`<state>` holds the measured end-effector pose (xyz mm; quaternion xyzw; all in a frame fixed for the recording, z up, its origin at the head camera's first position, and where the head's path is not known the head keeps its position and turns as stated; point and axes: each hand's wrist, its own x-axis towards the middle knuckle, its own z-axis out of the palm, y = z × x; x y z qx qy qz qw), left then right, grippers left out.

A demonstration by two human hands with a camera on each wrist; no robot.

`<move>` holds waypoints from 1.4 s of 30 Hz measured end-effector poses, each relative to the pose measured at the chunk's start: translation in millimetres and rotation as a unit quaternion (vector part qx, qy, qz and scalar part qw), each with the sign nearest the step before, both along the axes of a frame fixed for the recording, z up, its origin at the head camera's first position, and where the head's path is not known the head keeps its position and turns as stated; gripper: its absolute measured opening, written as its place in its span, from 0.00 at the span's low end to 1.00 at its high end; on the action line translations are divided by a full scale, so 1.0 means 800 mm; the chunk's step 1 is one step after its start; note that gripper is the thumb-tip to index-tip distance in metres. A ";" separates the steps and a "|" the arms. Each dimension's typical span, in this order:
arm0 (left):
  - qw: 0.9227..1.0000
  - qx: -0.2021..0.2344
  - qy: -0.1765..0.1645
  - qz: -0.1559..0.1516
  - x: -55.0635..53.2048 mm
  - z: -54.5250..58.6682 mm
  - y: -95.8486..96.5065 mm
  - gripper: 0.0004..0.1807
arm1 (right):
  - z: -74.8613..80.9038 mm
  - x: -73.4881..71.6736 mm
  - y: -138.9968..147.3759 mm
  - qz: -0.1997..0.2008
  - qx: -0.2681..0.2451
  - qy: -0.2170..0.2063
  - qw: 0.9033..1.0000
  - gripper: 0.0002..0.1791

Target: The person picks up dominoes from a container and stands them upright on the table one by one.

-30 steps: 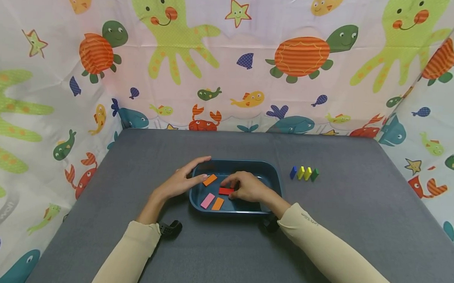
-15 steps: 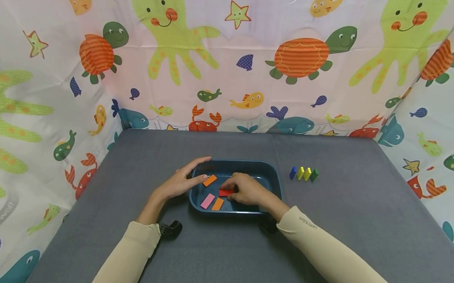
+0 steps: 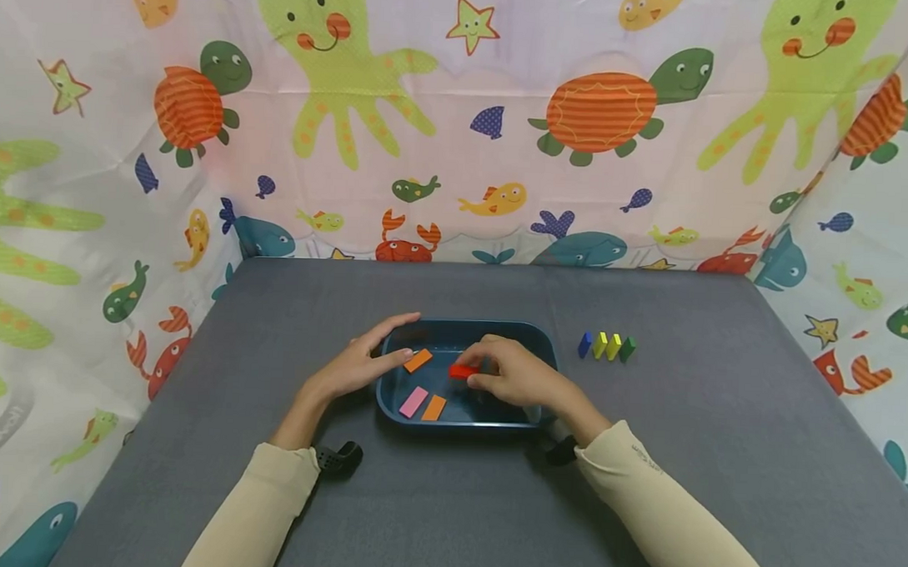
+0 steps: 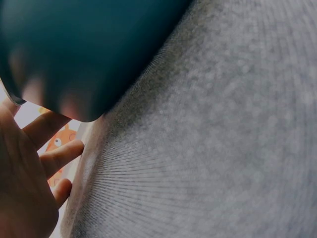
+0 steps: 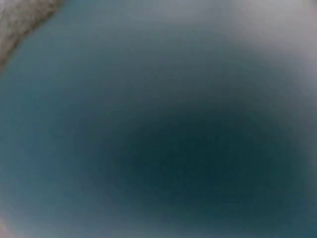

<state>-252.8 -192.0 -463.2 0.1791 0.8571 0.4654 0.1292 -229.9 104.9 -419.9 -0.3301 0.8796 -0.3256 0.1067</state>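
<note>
Over the blue tray (image 3: 487,423) my right hand (image 3: 521,374) pinches a red block (image 3: 463,371) between thumb and fingers. My left hand (image 3: 357,363) rests at the tray's left end, its thumb reaching over the rim. In the left wrist view, the fingers (image 4: 62,157) of that hand are spread, some of them against the outer wall of the tray (image 4: 99,44). An orange block (image 3: 418,361) lies in the tray near the left thumb. Closer to the front wall lie a pink block (image 3: 414,401) and another orange block (image 3: 434,408). The right wrist view is a dark teal blur.
Right of the tray stands a row of small upright blocks: a blue block (image 3: 585,345), two yellow blocks (image 3: 607,346) and a green block (image 3: 628,349). A grey cloth covers the table (image 3: 446,508). Printed curtains (image 3: 460,108) enclose the back and sides.
My right hand has taken hold of the red block and moved it slightly up and to the right, away from the pink and orange blocks. The left hand has stayed in place.
</note>
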 end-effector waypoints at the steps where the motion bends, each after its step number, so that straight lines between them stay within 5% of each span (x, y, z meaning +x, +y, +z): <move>1: 1.000 0.000 0.002 -0.001 0.000 0.000 0.000 0.33 | 0.002 0.001 0.004 -0.005 -0.010 0.000 1.000 0.15; 13: 1.000 -0.004 0.010 -0.005 0.000 -0.001 -0.001 0.34 | 0.026 0.007 0.059 -0.072 -0.124 -0.027 0.989 0.17; 22: 1.000 -0.009 0.014 -0.003 0.000 -0.001 -0.002 0.34 | 0.046 0.002 0.124 -0.163 -0.187 -0.025 0.968 0.19; 28: 1.000 -0.013 0.014 -0.004 -0.001 -0.002 -0.001 0.35 | 0.042 0.003 0.175 -0.223 -0.209 -0.006 0.952 0.22; 36: 1.000 -0.011 0.016 -0.005 -0.002 -0.004 0.000 0.35 | 0.016 -0.002 0.242 -0.328 -0.212 -0.024 0.920 0.13; 42: 1.000 -0.009 0.010 -0.005 -0.001 -0.001 -0.001 0.35 | -0.005 -0.004 0.273 -0.353 -0.187 -0.078 0.914 0.14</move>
